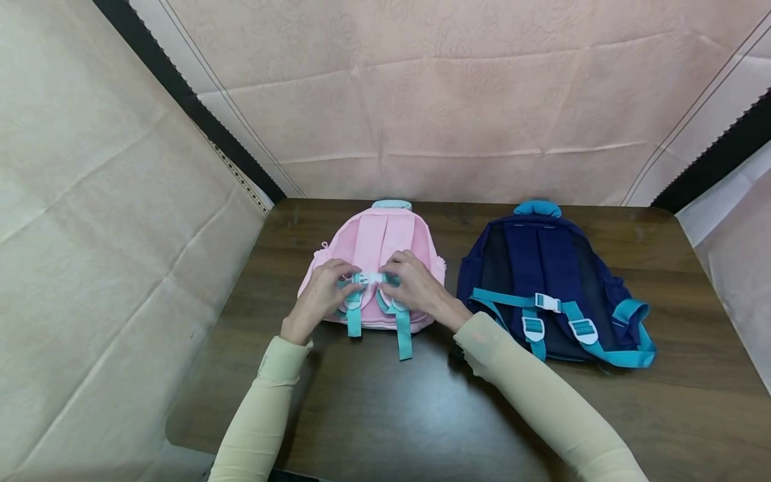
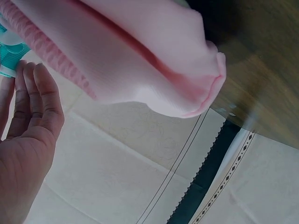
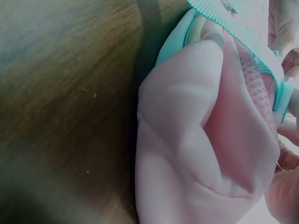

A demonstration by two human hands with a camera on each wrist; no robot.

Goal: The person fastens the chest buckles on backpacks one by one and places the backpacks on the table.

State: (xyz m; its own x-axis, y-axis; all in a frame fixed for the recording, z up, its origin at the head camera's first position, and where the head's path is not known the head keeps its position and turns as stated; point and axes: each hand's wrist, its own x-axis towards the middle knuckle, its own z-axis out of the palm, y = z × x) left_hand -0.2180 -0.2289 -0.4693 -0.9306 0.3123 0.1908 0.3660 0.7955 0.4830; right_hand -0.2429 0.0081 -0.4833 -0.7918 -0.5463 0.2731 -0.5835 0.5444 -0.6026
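Observation:
A small pink backpack (image 1: 340,246) lies on the table with its shoulder straps facing up. Across those straps runs a teal chest strap with a white buckle (image 1: 371,278) at its middle. From the left, my left hand (image 1: 322,292) pinches the buckle's left end between thumb and fingers. My right hand (image 1: 415,284) pinches the other end from the right, its fingertips partly covering the teal webbing. In the left wrist view the fingers (image 2: 33,88) reach up to teal webbing and a white piece. The right wrist view shows the pink side pocket (image 3: 187,130), with fingers at the right edge.
To the right, a navy backpack (image 1: 545,258) lies straps up, its white chest buckle (image 1: 547,302) fastened across teal straps. Teal strap ends (image 1: 404,335) hang off the pink backpack onto the brown wooden table (image 1: 385,408). Pale cloth walls (image 1: 470,120) stand behind and beside the table.

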